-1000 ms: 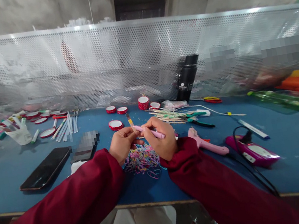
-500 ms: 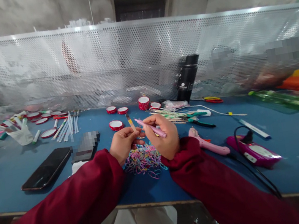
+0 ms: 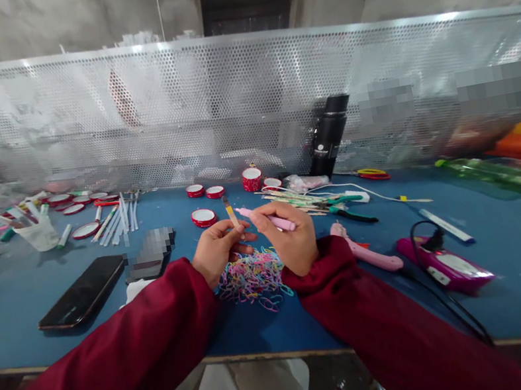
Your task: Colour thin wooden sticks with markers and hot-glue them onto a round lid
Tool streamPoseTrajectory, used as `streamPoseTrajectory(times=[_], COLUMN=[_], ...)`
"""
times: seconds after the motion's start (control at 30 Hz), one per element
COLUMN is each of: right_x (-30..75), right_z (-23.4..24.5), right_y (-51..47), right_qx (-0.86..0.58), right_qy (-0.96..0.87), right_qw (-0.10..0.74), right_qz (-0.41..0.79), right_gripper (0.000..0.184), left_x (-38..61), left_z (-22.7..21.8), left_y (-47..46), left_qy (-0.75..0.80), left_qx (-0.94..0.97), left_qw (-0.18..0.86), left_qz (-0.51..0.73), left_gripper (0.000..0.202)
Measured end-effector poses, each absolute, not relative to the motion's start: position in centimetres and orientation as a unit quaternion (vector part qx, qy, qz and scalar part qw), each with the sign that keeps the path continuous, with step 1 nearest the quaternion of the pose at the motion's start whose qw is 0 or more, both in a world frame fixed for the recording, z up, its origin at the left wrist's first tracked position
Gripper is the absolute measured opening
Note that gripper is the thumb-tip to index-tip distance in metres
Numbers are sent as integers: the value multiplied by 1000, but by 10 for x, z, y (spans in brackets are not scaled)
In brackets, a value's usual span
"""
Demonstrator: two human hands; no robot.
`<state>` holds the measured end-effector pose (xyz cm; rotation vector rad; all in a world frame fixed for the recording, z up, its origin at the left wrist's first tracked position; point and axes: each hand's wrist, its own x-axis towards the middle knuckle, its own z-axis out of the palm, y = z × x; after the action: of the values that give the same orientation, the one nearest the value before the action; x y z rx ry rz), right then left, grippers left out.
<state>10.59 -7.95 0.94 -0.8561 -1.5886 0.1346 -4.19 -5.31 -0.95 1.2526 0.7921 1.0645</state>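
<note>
Above a flat blue tabletop point(image 3: 509, 232), a dark-tipped, yellow-banded stick point(image 3: 231, 215) is pinched by the left hand point(image 3: 215, 251), a pink tubular marker point(image 3: 284, 223) by the right hand point(image 3: 296, 242).

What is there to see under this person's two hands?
A heap of colourful loops shows between and below the left hand and right hand, on the blue table. The hands and red sleeves hide whatever lies directly beneath them.
</note>
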Motion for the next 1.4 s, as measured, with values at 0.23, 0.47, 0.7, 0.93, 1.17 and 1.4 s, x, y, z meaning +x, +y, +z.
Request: streamPoseTrajectory(times=[0.23, 0.47, 0.7, 0.93, 1.17, 1.4], right_x=[104, 105, 107, 107, 108, 108], right_z=[5, 4, 4, 5, 6, 6], right_y=[-80, -78, -77, -78, -78, -78], right_qx=[-379, -379, -381, -376, -377, -374], right_qy=[-668, -693, -695, -697, -701, -704], right_qw=[634, 611, 608, 609, 603, 602], right_qz=[86, 47, 42, 47, 46, 45], right_gripper=[8, 6, 9, 9, 10, 11], left_x=[-42, -41, -42, -41, -41, -40], left_z=[-9, -9, -9, -8, -8, -7], left_y=[-54, -54, -54, -55, -55, -55], left_qy=[340, 340, 340, 354, 358, 353], left_qx=[548, 546, 549, 551, 554, 555], left_qw=[608, 606, 604, 597, 591, 588], left_qz=[463, 468, 468, 463, 465, 470], left_gripper=[29, 28, 32, 30, 28, 29])
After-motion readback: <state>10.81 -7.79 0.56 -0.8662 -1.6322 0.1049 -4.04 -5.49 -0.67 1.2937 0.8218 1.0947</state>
